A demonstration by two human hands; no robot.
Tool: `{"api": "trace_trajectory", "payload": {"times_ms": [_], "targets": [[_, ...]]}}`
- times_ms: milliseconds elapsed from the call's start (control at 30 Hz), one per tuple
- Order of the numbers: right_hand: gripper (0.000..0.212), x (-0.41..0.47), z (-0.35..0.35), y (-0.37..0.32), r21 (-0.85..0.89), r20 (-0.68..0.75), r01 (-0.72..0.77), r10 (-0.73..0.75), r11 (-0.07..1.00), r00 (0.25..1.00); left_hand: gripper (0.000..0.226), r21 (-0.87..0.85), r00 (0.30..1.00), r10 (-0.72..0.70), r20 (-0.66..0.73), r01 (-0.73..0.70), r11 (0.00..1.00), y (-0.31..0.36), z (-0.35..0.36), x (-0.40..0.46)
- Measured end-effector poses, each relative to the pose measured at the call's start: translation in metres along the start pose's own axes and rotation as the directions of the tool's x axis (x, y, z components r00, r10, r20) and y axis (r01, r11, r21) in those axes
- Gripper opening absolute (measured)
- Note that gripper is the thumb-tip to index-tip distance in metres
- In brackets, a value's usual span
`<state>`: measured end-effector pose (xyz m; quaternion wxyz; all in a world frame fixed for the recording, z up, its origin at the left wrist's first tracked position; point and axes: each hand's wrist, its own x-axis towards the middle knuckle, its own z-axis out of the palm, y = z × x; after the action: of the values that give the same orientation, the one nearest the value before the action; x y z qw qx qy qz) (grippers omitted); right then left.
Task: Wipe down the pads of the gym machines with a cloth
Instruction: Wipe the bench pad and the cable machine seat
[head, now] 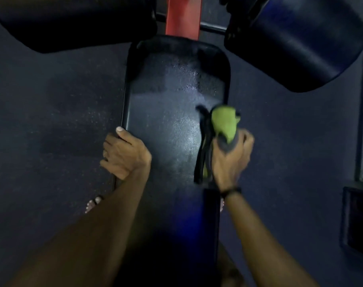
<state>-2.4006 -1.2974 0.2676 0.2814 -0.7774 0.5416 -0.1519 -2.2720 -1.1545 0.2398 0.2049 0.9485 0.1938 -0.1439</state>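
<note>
Black seat pad (166, 112) runs lengthwise toward a red post (183, 16); left hand (124, 155) grips its edge, right hand (231, 160) clutches a green-grey cloth (223, 123).

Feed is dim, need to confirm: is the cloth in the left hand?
No: the right hand grips the green cloth over the pad, while the left hand grips the pad's edge.

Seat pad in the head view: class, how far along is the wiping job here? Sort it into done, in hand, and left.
Done: nothing can be confirmed; the seat pad shows specks under glare. In hand: the right hand grips a green and grey cloth at the pad's right side, blurred, while the left hand holds its left edge. Left: possibly the two upper pads.
</note>
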Motion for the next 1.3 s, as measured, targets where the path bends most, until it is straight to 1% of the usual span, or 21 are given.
{"api": "trace_trajectory", "payload": {"times_ms": [67, 133, 200, 267, 333, 400, 467, 533, 600, 667, 733, 800, 867, 900, 933, 1000, 1067, 1133, 1167, 1233, 1300], "targets": [[0.070, 0.066, 0.023, -0.025, 0.049, -0.035, -0.058, 0.060, 0.997, 0.998, 0.063, 0.052, 0.999, 0.041, -0.033, -0.039, 0.998, 0.000, 0.007, 0.000], [0.065, 0.115, 0.039, -0.041, 0.037, -0.067, -0.082, 0.085, 0.996, 0.994, 0.065, 0.068, 0.996, 0.069, -0.061, -0.065, 0.996, 0.000, 0.009, 0.001], [0.061, 0.121, 0.043, -0.041, 0.051, -0.056, -0.075, 0.078, 0.996, 0.995, 0.064, 0.083, 0.994, 0.081, -0.077, -0.075, 0.994, 0.000, 0.010, 0.001], [0.065, 0.082, 0.030, -0.026, 0.082, 0.011, -0.012, 0.011, 0.997, 1.000, 0.062, 0.091, 0.993, 0.075, -0.088, -0.067, 0.994, 0.000, 0.010, 0.000], [0.073, 0.017, 0.008, 0.002, 0.098, 0.101, 0.029, -0.039, 0.995, 0.994, 0.063, 0.093, 0.993, 0.073, -0.097, -0.064, 0.994, 0.001, 0.009, -0.002], [0.076, -0.043, -0.013, 0.026, 0.093, 0.184, -0.033, 0.015, 0.995, 0.983, 0.064, 0.094, 0.993, 0.064, -0.095, -0.055, 0.994, 0.002, 0.009, -0.003], [0.073, -0.071, -0.022, 0.037, 0.077, 0.217, -0.070, 0.052, 0.995, 0.975, 0.064, 0.102, 0.995, 0.061, -0.084, -0.052, 0.993, 0.003, 0.009, -0.003], [0.070, -0.055, -0.016, 0.029, 0.089, 0.191, -0.088, 0.070, 0.992, 0.979, 0.063, 0.108, 0.994, 0.070, -0.084, -0.060, 0.992, 0.002, 0.010, -0.003], [0.074, -0.009, 0.003, 0.009, 0.147, 0.135, -0.094, 0.074, 0.985, 0.988, 0.061, 0.108, 0.994, 0.068, -0.089, -0.059, 0.992, 0.003, 0.012, -0.001], [0.078, 0.052, 0.025, -0.015, 0.168, 0.076, -0.079, 0.067, 0.983, 0.995, 0.059, 0.119, 0.993, 0.066, -0.094, -0.055, 0.991, 0.003, 0.014, 0.000], [0.068, 0.107, 0.038, -0.035, 0.137, 0.028, -0.085, 0.082, 0.987, 0.996, 0.057, 0.120, 0.992, 0.077, -0.102, -0.064, 0.991, 0.002, 0.015, 0.000], [0.059, 0.138, 0.045, -0.042, 0.141, 0.017, -0.097, 0.096, 0.985, 0.995, 0.056, 0.128, 0.989, 0.100, -0.108, -0.086, 0.988, 0.000, 0.014, 0.000], [0.057, 0.131, 0.041, -0.040, 0.119, 0.023, -0.077, 0.075, 0.990, 0.997, 0.056, 0.129, 0.989, 0.106, -0.101, -0.092, 0.987, -0.001, 0.013, 0.001], [0.059, 0.112, 0.038, -0.033, 0.084, 0.025, -0.028, 0.026, 0.996, 0.999, 0.056, 0.131, 0.989, 0.107, -0.101, -0.093, 0.987, -0.002, 0.013, 0.002], [0.062, 0.084, 0.029, -0.022, 0.059, 0.035, 0.025, -0.027, 0.998, 0.999, 0.056, 0.131, 0.989, 0.111, -0.100, -0.097, 0.987, -0.002, 0.012, -0.001], [0.065, 0.017, 0.008, 0.001, 0.007, 0.058, 0.085, -0.085, 0.996, 0.995, 0.054, 0.121, 0.987, 0.123, -0.102, -0.110, 0.986, 0.000, 0.012, -0.001], [0.061, -0.042, -0.013, 0.019, -0.047, 0.126, 0.083, -0.076, 0.995, 0.989, 0.054, 0.104, 0.987, 0.115, -0.108, -0.104, 0.989, -0.001, 0.013, -0.002], [0.055, -0.068, -0.021, 0.031, -0.072, 0.168, 0.049, -0.036, 0.996, 0.985, 0.057, 0.098, 0.989, 0.101, -0.105, -0.091, 0.991, 0.000, 0.014, -0.001], [0.054, -0.064, -0.021, 0.033, -0.064, 0.169, 0.074, -0.062, 0.995, 0.984, 0.059, 0.098, 0.989, 0.099, -0.109, -0.089, 0.991, 0.000, 0.014, -0.001], [0.056, -0.027, -0.009, 0.023, -0.041, 0.128, 0.151, -0.144, 0.988, 0.981, 0.062, 0.092, 0.989, 0.095, -0.112, -0.085, 0.992, 0.001, 0.014, -0.001], [0.060, 0.037, 0.017, -0.004, -0.054, 0.019, 0.094, -0.093, 0.994, 0.995, 0.059, 0.090, 0.987, 0.100, -0.122, -0.089, 0.992, 0.001, 0.015, -0.002]]}}
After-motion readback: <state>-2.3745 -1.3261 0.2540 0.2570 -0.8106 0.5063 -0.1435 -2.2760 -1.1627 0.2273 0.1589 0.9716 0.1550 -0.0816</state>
